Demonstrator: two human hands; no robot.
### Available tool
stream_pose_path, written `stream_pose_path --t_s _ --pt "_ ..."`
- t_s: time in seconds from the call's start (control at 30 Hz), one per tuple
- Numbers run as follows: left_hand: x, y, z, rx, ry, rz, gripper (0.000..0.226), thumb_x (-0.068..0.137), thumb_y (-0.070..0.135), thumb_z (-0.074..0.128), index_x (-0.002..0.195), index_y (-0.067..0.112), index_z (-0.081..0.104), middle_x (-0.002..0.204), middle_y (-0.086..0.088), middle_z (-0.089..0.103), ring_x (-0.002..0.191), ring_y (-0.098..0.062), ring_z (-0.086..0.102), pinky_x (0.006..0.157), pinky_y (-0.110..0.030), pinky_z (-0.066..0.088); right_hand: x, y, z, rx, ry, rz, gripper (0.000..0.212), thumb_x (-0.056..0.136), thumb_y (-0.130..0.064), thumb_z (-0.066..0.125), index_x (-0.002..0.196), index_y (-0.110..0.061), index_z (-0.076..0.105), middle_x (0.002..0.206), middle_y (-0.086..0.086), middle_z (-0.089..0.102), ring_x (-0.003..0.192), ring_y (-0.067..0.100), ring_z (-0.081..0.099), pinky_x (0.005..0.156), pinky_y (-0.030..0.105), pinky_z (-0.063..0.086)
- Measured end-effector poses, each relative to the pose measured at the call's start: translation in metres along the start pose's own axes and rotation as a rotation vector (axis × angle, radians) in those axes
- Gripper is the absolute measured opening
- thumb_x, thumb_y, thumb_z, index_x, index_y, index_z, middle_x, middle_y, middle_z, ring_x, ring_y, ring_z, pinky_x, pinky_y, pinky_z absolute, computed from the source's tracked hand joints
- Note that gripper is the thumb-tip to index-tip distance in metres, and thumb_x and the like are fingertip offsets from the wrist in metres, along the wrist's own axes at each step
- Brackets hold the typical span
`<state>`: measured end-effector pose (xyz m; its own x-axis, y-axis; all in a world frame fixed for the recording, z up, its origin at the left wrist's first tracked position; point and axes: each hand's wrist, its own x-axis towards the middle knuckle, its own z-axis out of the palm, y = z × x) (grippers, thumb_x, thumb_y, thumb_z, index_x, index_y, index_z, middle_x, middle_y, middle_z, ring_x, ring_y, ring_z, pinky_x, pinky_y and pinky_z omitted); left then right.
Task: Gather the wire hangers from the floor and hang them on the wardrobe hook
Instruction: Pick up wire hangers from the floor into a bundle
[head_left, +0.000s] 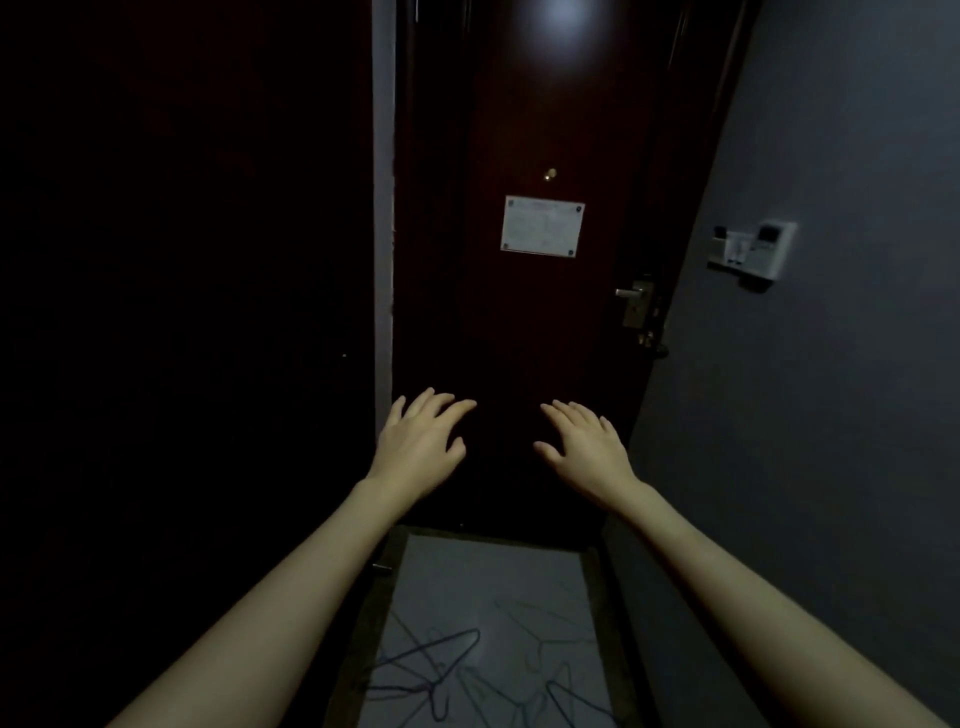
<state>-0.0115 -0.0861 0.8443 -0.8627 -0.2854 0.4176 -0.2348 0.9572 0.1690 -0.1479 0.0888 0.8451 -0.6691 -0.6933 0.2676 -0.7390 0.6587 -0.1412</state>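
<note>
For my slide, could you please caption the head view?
Both hands, left and right, reach out open toward a dark door; wire hangers lie scattered on the floor.

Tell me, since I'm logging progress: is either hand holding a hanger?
No: both the left hand and right hand are empty; the hangers lie on the floor.

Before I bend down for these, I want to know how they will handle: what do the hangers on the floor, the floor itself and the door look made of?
Hangers: thin dark wire, probably coated metal, judging by the fine bent outlines.
Floor: pale and smooth, likely tile or stone; faint sheen.
Door: dark reddish, glossy, perhaps varnished wood; a light glare shows near the top.
</note>
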Motion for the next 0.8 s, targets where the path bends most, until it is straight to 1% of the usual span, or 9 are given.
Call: stream_pose_path --t_s 0.1,0.23,0.4,0.5,0.63,0.7,0.8 --pt "0.025 0.003 0.026 -0.012 -0.016 -0.007 0.052 0.097 0.03 0.039 0.147 0.031 0.024 0.153 0.003 0.026 0.145 -0.016 0.011 0.117 -0.039 0.002 0.022 0.027 0.019 0.0 0.001 0.02 0.059 0.096 -0.04 0.041 0.148 -0.022 0.021 0.156 -0.001 0.019 0.145 0.016 0.011 0.117 0.043 0.011" --pt "0.046 -0.007 0.071 -0.032 -0.014 -0.005 0.052 0.096 0.03 0.04 0.146 0.031 0.025 0.152 0.004 0.029 0.144 -0.016 0.012 0.117 -0.039 0.004 0.045 0.049 0.059 0.018 -0.017 0.05 0.059 0.096 -0.04 0.042 0.148 -0.021 0.021 0.156 0.0 0.018 0.145 0.017 0.012 0.117 0.042 0.011" --pt "0.05 -0.023 0.151 -0.06 -0.098 -0.019 0.052 0.097 0.031 0.039 0.147 0.032 0.022 0.153 0.004 0.026 0.144 -0.014 0.011 0.117 -0.036 0.001 0.061 0.067 0.133 0.037 -0.07 0.102 0.058 0.097 -0.038 0.041 0.148 -0.021 0.02 0.157 0.0 0.017 0.144 0.017 0.013 0.116 0.041 0.012" --pt "0.036 -0.038 0.22 -0.08 -0.151 -0.025 0.053 0.097 0.03 0.039 0.147 0.032 0.022 0.153 0.005 0.026 0.144 -0.014 0.012 0.116 -0.034 0.001 0.052 0.076 0.207 0.045 -0.114 0.13 0.058 0.097 -0.038 0.041 0.148 -0.02 0.02 0.156 0.0 0.018 0.144 0.016 0.015 0.116 0.041 0.013" --pt "0.009 -0.062 0.335 -0.087 -0.233 0.005 0.054 0.096 0.031 0.039 0.147 0.031 0.021 0.153 0.004 0.026 0.143 -0.015 0.014 0.115 -0.033 0.002 0.03 0.103 0.325 0.066 -0.158 0.199 0.059 0.097 -0.038 0.041 0.148 -0.019 0.02 0.156 0.001 0.017 0.143 0.017 0.016 0.116 0.04 0.014" --pt "-0.011 -0.073 0.398 -0.099 -0.236 0.028 0.053 0.094 0.035 0.033 0.146 0.029 0.025 0.149 0.003 0.032 0.141 -0.016 0.021 0.114 -0.032 0.006 0.012 0.117 0.383 0.072 -0.195 0.231 0.059 0.097 -0.038 0.041 0.148 -0.018 0.019 0.156 0.001 0.017 0.143 0.018 0.016 0.116 0.04 0.014" --pt "-0.05 -0.085 0.492 -0.113 -0.256 0.05 0.064 0.082 0.043 0.02 0.143 0.027 0.034 0.143 0.002 0.041 0.134 -0.018 0.034 0.114 -0.036 0.013 -0.022 0.138 0.475 0.042 -0.237 0.26 0.058 0.098 -0.038 0.037 0.149 -0.019 0.016 0.157 0.001 0.014 0.143 0.017 0.016 0.116 0.039 0.014"
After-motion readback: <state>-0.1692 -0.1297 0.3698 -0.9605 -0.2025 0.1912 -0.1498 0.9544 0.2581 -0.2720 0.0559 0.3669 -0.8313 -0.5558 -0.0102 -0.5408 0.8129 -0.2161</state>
